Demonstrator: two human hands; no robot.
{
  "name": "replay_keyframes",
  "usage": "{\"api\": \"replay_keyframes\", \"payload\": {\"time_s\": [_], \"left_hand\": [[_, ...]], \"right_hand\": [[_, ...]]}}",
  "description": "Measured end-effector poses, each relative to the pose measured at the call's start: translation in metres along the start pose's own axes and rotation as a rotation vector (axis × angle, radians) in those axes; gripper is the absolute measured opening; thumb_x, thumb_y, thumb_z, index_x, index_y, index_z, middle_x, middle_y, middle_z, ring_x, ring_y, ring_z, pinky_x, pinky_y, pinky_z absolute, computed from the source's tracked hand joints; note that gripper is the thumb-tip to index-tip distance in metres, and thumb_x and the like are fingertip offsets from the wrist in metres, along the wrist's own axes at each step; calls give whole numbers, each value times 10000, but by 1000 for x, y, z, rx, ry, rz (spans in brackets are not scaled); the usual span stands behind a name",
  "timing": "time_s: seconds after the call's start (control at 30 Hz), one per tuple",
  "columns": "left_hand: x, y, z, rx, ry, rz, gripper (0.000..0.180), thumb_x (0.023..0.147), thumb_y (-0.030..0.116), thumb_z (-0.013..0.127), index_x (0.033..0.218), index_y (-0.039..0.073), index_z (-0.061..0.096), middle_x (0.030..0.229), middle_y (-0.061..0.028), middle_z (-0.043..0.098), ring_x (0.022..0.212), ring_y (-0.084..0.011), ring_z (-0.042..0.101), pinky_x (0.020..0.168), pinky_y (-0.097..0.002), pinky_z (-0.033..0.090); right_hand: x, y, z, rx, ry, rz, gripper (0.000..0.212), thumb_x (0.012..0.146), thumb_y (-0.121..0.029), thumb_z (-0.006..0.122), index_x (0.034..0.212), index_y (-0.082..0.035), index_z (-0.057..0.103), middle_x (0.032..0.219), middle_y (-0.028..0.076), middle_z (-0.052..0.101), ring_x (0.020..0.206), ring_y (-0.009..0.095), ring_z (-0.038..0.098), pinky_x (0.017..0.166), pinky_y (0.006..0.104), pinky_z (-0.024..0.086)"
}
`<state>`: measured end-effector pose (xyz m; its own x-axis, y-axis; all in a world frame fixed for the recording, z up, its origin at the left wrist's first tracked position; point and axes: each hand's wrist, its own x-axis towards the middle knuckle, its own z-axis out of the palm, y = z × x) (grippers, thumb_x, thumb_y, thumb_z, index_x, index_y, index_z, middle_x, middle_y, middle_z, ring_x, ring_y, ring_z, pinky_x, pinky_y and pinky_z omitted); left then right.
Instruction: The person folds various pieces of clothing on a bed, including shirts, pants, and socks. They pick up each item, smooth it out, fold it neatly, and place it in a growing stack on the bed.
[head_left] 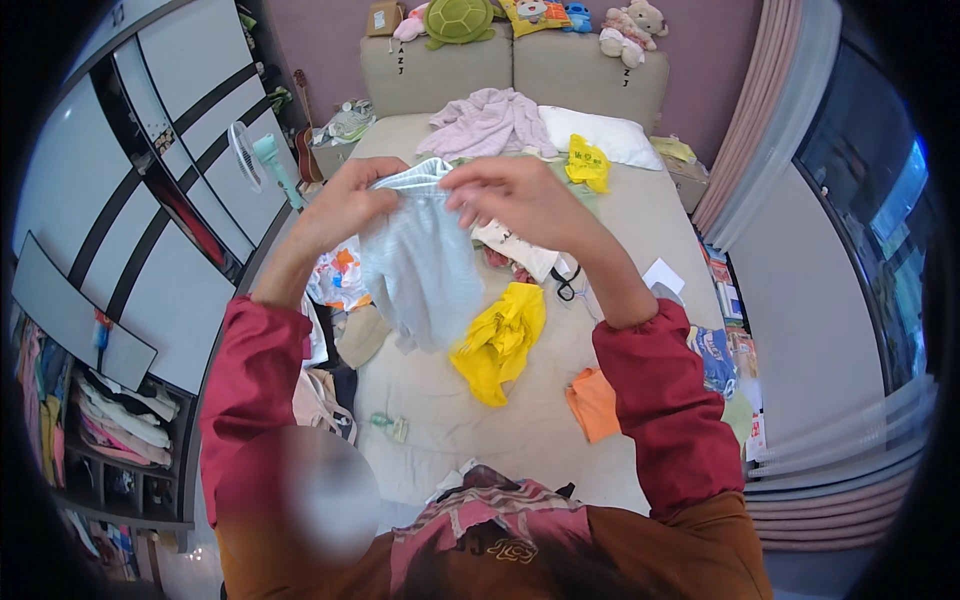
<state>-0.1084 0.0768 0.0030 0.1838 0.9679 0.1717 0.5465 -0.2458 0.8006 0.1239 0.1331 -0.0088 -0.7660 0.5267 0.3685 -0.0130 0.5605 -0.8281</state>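
Observation:
Pale blue pants (420,275) with a gathered elastic waistband hang in front of me above the bed, slightly blurred at the lower end. My left hand (350,207) is closed on the left side of the waistband, thumb in front. At the waistband's right side, my right hand (525,195) pinches the edge with curled fingers, a little smeared by motion. Below the pants, a crumpled yellow plastic bag (500,345) lies on the bed. Behind my right hand is a white cloth item (515,248) with a dark strap beside it.
The bed (480,440) bears an orange cloth (595,405), a beige cap-like item (362,335), another yellow bag (588,163), a lilac blanket (490,122) and a white pillow (600,135). A fan (265,160) and wardrobe (150,220) stand left; curtains (745,110) hang right.

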Motion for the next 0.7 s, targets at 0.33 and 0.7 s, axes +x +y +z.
{"api": "replay_keyframes", "payload": {"time_s": [0.33, 0.7], "left_hand": [[-9, 13, 4, -351, -309, 77, 430, 613, 23, 460, 1014, -45, 598, 915, -51, 617, 803, -99, 557, 749, -216, 435], [6, -170, 77, -95, -271, -305, 449, 697, 49, 469, 1128, -16, 573, 968, -39, 608, 871, -131, 556, 807, -266, 438]], "right_hand": [[-60, 153, 95, 480, -227, 147, 397, 965, -245, 410, 1248, 17, 504, 1227, 121, 552, 1126, 222, 522, 991, 331, 377], [-149, 164, 158, 620, -547, 327, 622, 737, -183, 754, 1274, -19, 486, 1290, 73, 510, 1159, 191, 473, 994, 331, 367]]}}
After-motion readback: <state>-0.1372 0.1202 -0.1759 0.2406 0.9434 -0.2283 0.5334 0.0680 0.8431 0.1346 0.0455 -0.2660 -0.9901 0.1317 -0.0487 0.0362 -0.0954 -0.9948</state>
